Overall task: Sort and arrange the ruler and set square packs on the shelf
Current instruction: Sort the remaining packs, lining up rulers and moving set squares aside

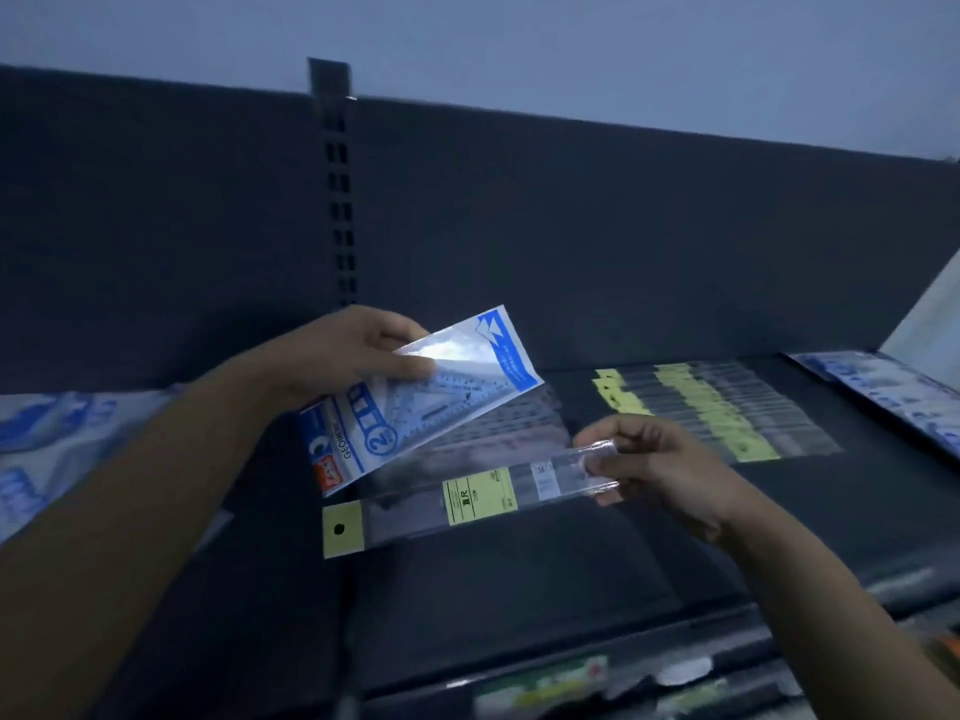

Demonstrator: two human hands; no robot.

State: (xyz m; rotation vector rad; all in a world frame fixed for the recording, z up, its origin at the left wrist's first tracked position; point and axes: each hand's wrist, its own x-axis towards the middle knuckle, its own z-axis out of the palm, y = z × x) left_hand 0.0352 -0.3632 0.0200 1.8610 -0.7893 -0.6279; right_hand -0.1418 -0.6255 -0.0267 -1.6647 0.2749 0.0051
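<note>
The ruler pack hangs over the dark shelf, its long axis running leftward from the right grip, which pinches its clear end. Up-left, the left grip holds a slanted set square pack. Behind the right grip lies a row of ruler packs, under a pale wall.

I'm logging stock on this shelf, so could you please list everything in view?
Dark metal shelf: one, black, underneath.
Blue-and-white plastic set square pack: one, blue and white, centre.
Clear plastic ruler pack with yellow label: one, clear and yellow, centre, lower.
Overlapping clear ruler packs: several, clear and yellow, on shelf, right.
Blurred blue-and-white packs: count unclear, shelf's far left and far right.
Hands: left hand grips set square pack, right hand pinches ruler pack.
</note>
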